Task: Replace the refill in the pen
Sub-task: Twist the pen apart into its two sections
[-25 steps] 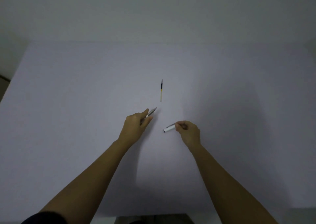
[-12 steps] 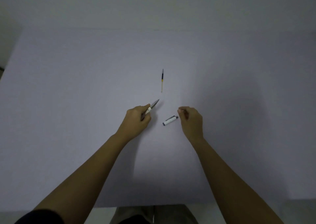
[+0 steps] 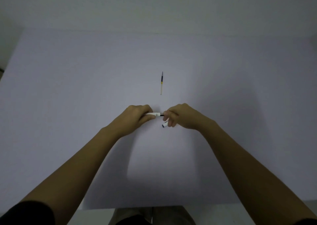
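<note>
**Inspector:** At the moment checked, your left hand [image 3: 135, 117] was closed around the white pen body [image 3: 153, 114], which lay roughly level between both hands, above the desk [image 3: 68, 87]. Your grip there was tight, fingers wrapped over the barrel, only its right end showing.

**Operator:** And my right?

**Inspector:** Your right hand [image 3: 181, 116] met the pen at its dark end [image 3: 162, 115], thumb and forefinger pinched onto it. The lower fingers of that hand were curled around a short white piece [image 3: 164, 124] that pointed down and to the left; its dark round end faced the camera. Whether that piece was the cap or a barrel section, I could not tell.

**Operator:** Where was the refill?

**Inspector:** One refill [image 3: 161, 82] lay alone on the desk, beyond your hands and slightly to the right of the left hand, well apart from both. It ran nearly straight away from you, with a dark far half, a yellow band at the middle, and a pale near half. Nothing touched it.

**Operator:** Anything else?

**Inspector:** Both forearms were bare, with dark sleeves [image 3: 25, 212] at the lower edge of view.
</note>
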